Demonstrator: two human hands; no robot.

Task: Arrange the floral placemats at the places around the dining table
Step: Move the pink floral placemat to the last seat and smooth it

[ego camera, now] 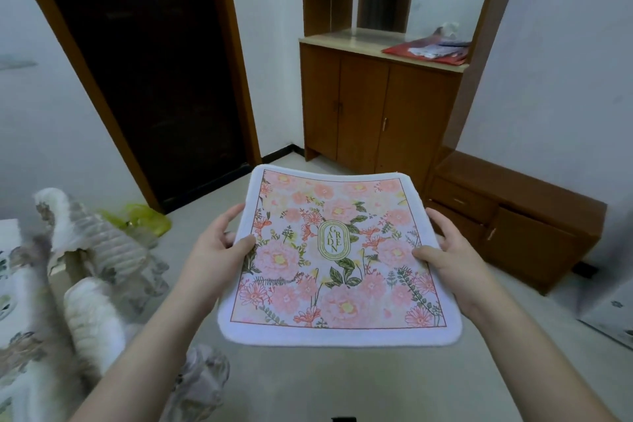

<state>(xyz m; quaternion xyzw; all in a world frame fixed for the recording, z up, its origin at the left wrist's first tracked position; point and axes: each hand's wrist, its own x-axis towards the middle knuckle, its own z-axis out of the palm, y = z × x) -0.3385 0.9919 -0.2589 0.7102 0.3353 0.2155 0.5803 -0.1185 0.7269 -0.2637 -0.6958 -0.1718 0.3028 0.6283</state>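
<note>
Here, a floral placemat point(337, 260) is being held flat in the air, above the pale floor point(342, 384), at the centre of the head view. At its middle an oval emblem is showing the letters G, A, R, D, E, N, stacked in two columns and reading "GARDEN"; no other writing is legible. Pink and coral blooms with green leaves are filling a thin red border, and a plain white margin is running round the rounded corners.

The left hand point(219, 247) is gripping the placemat's left edge: the thumb is lying on the printed face and the fingers are curling beneath the margin. The right hand point(445, 250) is gripping the right edge likewise, thumb on top and fingers underneath. Both hands are thus clamped on the placemat, one at each side, with both forearms reaching forward from the lower frame.

To the left, blurred upholstered chair backs point(92, 250) with white and grey patterned covers are standing beside the edge of a patterned surface point(10, 284); whether other placemats are lying there cannot be told. A yellow-green bag point(144, 217) is lying on the floor near a dark door point(144, 72). Beyond the placemat a brown wooden cabinet point(376, 106) is standing against the wall, red and white papers point(431, 50) are resting on its counter, and a low wooden unit point(513, 219) is sitting to the right.
</note>
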